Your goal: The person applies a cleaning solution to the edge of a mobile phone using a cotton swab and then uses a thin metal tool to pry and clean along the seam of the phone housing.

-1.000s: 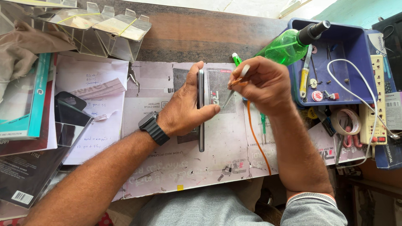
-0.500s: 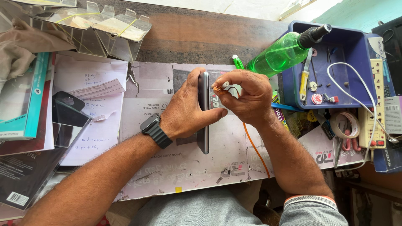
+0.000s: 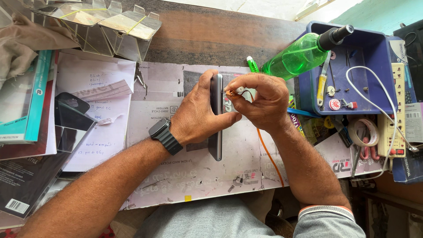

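My left hand (image 3: 198,112) grips a grey smartphone (image 3: 216,141) standing on its long edge on the paper-covered desk. A dark watch (image 3: 164,135) is on that wrist. My right hand (image 3: 260,101) is closed around a small white plug with orange tips (image 3: 234,91), held against the phone's upper side edge. An orange cable (image 3: 269,158) trails from under this hand down toward the desk's front edge.
A green spray bottle (image 3: 299,55) leans on a blue tray (image 3: 379,48) of small tools at the right. A power strip (image 3: 396,110), tape roll (image 3: 363,132) and white cable lie beyond. Papers (image 3: 101,110), boxes and clear plastic holders (image 3: 101,22) fill the left.
My right hand has moved left from beside the tray onto the phone's edge, bringing the small plug against it. The left hand keeps the phone upright.
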